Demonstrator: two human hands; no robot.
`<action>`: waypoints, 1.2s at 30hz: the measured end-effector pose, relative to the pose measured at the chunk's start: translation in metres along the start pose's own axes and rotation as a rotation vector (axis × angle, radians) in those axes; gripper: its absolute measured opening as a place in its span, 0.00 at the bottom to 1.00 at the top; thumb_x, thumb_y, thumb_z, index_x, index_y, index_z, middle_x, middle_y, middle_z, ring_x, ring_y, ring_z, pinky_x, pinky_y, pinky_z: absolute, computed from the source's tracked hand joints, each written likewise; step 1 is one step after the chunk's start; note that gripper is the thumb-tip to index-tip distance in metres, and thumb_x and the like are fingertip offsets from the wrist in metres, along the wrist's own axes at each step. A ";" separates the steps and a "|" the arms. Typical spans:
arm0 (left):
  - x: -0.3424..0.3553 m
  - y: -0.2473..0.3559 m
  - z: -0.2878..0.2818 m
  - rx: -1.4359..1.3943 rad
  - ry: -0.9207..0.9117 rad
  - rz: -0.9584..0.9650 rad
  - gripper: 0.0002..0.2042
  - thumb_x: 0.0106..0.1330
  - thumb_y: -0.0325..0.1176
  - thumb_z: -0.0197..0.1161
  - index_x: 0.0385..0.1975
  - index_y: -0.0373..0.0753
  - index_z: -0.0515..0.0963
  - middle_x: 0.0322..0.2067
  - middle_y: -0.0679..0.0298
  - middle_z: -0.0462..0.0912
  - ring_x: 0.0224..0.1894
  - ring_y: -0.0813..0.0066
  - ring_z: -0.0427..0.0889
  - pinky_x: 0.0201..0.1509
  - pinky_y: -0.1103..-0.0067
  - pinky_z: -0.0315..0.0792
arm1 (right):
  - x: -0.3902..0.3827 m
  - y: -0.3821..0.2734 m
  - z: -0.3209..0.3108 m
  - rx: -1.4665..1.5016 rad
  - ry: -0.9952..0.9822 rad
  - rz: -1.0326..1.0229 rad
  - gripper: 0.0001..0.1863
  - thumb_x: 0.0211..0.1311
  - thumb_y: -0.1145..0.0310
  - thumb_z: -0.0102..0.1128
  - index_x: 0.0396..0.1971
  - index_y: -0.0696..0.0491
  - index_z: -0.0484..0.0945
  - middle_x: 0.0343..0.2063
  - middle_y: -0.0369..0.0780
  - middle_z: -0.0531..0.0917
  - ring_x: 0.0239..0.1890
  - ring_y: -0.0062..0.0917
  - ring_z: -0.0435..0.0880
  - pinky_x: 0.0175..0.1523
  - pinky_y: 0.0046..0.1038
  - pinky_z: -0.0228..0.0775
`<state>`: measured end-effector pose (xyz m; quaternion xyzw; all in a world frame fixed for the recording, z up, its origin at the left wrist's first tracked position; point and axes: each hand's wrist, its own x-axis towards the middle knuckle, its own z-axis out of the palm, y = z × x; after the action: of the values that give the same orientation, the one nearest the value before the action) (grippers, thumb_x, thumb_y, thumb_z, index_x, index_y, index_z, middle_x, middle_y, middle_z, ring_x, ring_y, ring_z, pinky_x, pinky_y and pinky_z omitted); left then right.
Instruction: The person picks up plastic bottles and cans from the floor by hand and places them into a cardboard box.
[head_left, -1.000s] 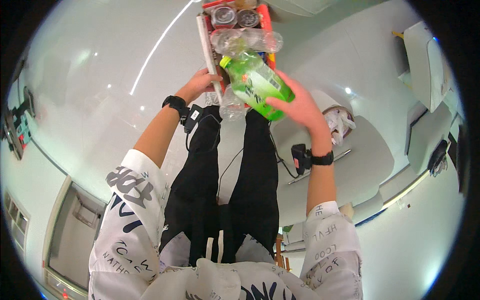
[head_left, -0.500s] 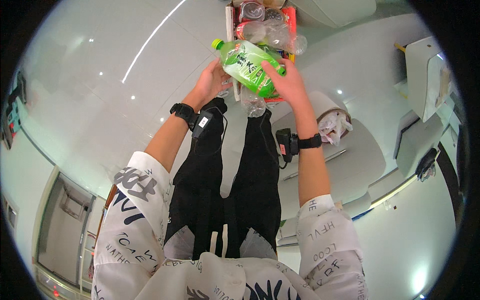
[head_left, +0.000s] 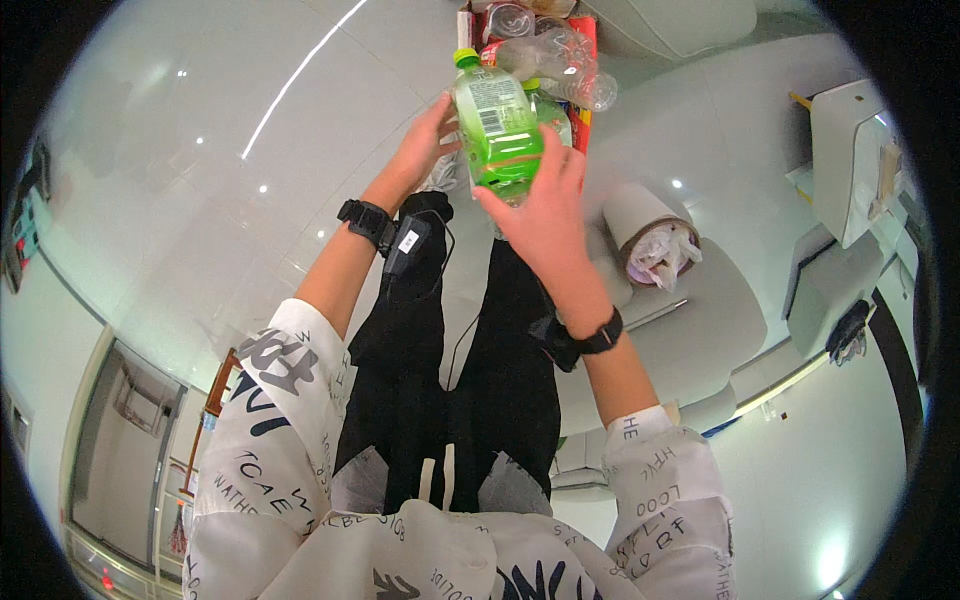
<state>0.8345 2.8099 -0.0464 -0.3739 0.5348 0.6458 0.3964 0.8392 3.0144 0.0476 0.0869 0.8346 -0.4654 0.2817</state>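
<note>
Green bottle (head_left: 497,125) upright between right hand (head_left: 545,215) and left hand (head_left: 425,140).
</note>
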 end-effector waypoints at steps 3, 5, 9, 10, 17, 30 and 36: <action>0.004 0.009 0.002 -0.020 -0.022 0.009 0.37 0.64 0.61 0.41 0.65 0.40 0.48 0.64 0.52 0.51 0.65 0.56 0.52 0.64 0.58 0.51 | 0.006 0.017 0.029 0.081 -0.033 0.030 0.51 0.37 0.68 0.72 0.60 0.61 0.46 0.45 0.55 0.61 0.48 0.50 0.66 0.53 0.38 0.65; 0.002 0.019 0.015 0.025 0.085 0.088 0.40 0.61 0.62 0.46 0.65 0.39 0.48 0.64 0.51 0.50 0.65 0.57 0.52 0.64 0.57 0.50 | 0.013 0.029 0.046 0.123 -0.065 0.077 0.52 0.38 0.68 0.72 0.60 0.62 0.45 0.47 0.56 0.60 0.49 0.52 0.67 0.53 0.38 0.64; 0.002 0.022 0.018 0.063 0.118 0.130 0.41 0.59 0.59 0.54 0.64 0.37 0.49 0.60 0.50 0.58 0.62 0.60 0.59 0.61 0.62 0.57 | 0.017 0.034 0.057 0.096 -0.135 0.174 0.54 0.39 0.64 0.72 0.61 0.62 0.43 0.50 0.59 0.59 0.50 0.53 0.66 0.55 0.38 0.64; 0.002 0.026 0.018 0.116 0.151 0.172 0.41 0.58 0.57 0.57 0.63 0.36 0.51 0.57 0.50 0.62 0.58 0.61 0.63 0.59 0.65 0.60 | 0.021 0.033 0.055 0.111 -0.168 0.208 0.55 0.39 0.60 0.72 0.61 0.62 0.43 0.51 0.59 0.59 0.51 0.52 0.67 0.55 0.39 0.64; 0.003 0.030 0.007 0.553 0.331 0.366 0.36 0.60 0.55 0.55 0.58 0.31 0.56 0.50 0.53 0.70 0.51 0.66 0.70 0.56 0.71 0.64 | 0.028 0.051 0.052 0.043 -0.140 0.120 0.49 0.44 0.47 0.66 0.60 0.61 0.53 0.49 0.55 0.68 0.49 0.45 0.72 0.52 0.38 0.67; 0.007 -0.024 -0.045 0.099 0.066 -0.210 0.18 0.60 0.24 0.50 0.52 0.35 0.67 0.47 0.62 0.74 0.49 0.72 0.73 0.55 0.73 0.65 | 0.044 0.191 0.042 0.670 -0.023 0.440 0.19 0.58 0.64 0.55 0.46 0.58 0.72 0.32 0.41 0.80 0.36 0.24 0.79 0.33 0.25 0.73; -0.004 -0.039 -0.069 0.538 -0.087 -0.166 0.26 0.50 0.21 0.58 0.53 0.33 0.66 0.42 0.62 0.76 0.41 0.74 0.76 0.45 0.78 0.72 | 0.102 0.150 0.038 0.661 -0.287 0.445 0.26 0.55 0.61 0.56 0.53 0.56 0.67 0.37 0.44 0.79 0.39 0.27 0.79 0.35 0.27 0.74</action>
<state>0.8756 2.7454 -0.0689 -0.2698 0.6371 0.4612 0.5555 0.8307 3.0533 -0.1333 0.2851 0.5534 -0.6432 0.4458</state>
